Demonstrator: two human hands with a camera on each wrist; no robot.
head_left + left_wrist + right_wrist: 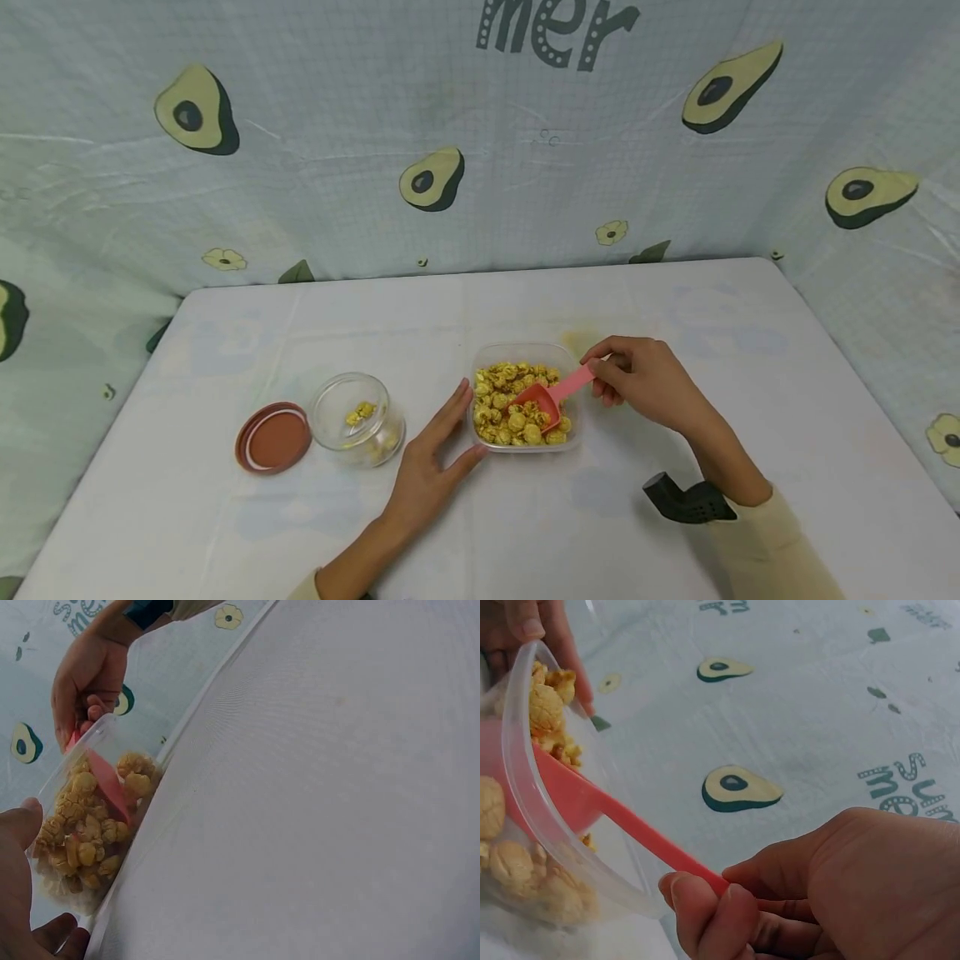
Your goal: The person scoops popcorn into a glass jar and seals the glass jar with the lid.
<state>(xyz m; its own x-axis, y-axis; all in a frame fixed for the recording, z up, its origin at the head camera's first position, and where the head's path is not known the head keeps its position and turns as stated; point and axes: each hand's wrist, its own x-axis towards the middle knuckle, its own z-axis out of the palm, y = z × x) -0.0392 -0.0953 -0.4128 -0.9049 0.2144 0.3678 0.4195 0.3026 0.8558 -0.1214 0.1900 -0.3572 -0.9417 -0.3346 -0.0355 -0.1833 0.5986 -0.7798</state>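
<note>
My right hand [647,382] pinches the handle of a pink scoop [573,382] between thumb and fingers. The scoop's bowl sits among yellow caramel popcorn [504,408] in a clear plastic container [531,448], with some pieces in it. In the right wrist view the handle [656,840] slants over the container's rim [536,806]. My left hand [427,471] rests against the container's left side, its fingers fairly straight and the thumb at the near corner. Left of that hand stands a glass jar [350,450], uncapped, holding a few popcorn pieces [361,412].
A round brown lid [273,437] lies on the white-covered table [615,533], just left of the jar. Behind the table hangs a pale cloth [322,108] printed with avocados. A black wrist camera [686,500] sits on the right wrist.
</note>
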